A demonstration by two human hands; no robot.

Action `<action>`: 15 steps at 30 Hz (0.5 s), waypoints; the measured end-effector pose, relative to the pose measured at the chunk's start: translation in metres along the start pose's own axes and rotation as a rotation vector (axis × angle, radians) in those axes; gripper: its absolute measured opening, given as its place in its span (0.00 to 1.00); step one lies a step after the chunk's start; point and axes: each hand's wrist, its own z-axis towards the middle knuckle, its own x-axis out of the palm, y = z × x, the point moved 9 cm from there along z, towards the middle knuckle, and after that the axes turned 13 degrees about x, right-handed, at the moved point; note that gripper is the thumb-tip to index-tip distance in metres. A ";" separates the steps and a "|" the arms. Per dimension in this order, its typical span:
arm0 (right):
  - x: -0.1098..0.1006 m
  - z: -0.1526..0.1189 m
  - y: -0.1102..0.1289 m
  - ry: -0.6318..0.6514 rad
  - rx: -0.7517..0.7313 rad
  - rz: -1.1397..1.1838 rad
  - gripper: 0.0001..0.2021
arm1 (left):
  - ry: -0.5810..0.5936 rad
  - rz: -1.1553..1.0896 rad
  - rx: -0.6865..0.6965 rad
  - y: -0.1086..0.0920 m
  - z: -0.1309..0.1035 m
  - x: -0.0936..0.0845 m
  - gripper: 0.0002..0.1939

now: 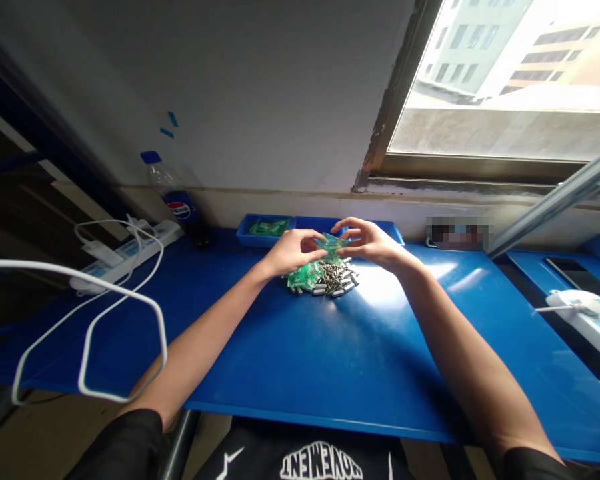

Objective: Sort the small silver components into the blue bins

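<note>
Between my two hands is a small translucent green plastic bag point(334, 243), raised over the table. My left hand point(294, 251) pinches its left side with thumb and fingers. On the other side, my right hand point(367, 243) grips the bag's right edge, fingers bent. Below them lies a pile of small dark-and-silver cylindrical parts with thin brass-coloured pins point(336, 280). Crumpled green bags point(304, 275) lie against the left of that pile. Whether anything is inside the held bag is too small to tell.
Behind my hands, blue trays point(245, 230) line the wall; the left one holds green pieces point(269, 228). A cola bottle point(177, 200) and a power strip with white cables point(125, 257) stand at left. Another power strip point(593, 320) is at right, beyond the blue table point(280, 360).
</note>
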 end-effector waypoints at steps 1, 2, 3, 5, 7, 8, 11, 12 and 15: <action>0.000 -0.001 0.001 0.006 0.005 0.018 0.27 | -0.007 -0.045 -0.011 0.001 0.000 0.001 0.17; 0.001 0.000 0.000 0.010 0.011 0.037 0.26 | -0.009 -0.079 -0.018 0.002 0.000 0.002 0.16; 0.001 0.000 0.000 0.014 0.017 0.056 0.26 | -0.008 -0.102 -0.023 0.002 0.000 0.003 0.15; 0.002 0.002 -0.002 0.018 0.026 0.084 0.26 | -0.006 -0.128 -0.028 0.002 0.000 0.003 0.14; 0.001 0.005 -0.006 0.008 0.037 0.084 0.24 | -0.012 -0.107 -0.029 0.000 0.000 0.000 0.13; 0.001 0.006 -0.008 -0.004 0.045 0.073 0.23 | -0.023 -0.070 -0.026 -0.002 0.001 -0.003 0.12; -0.001 0.011 -0.016 -0.058 0.077 0.031 0.22 | -0.107 0.147 -0.015 -0.007 0.000 -0.025 0.11; -0.001 0.012 -0.018 -0.070 0.086 0.019 0.21 | -0.151 0.242 -0.012 -0.010 -0.001 -0.035 0.11; 0.002 0.015 -0.023 -0.063 0.101 -0.012 0.19 | -0.267 0.581 -0.024 -0.014 -0.008 -0.066 0.10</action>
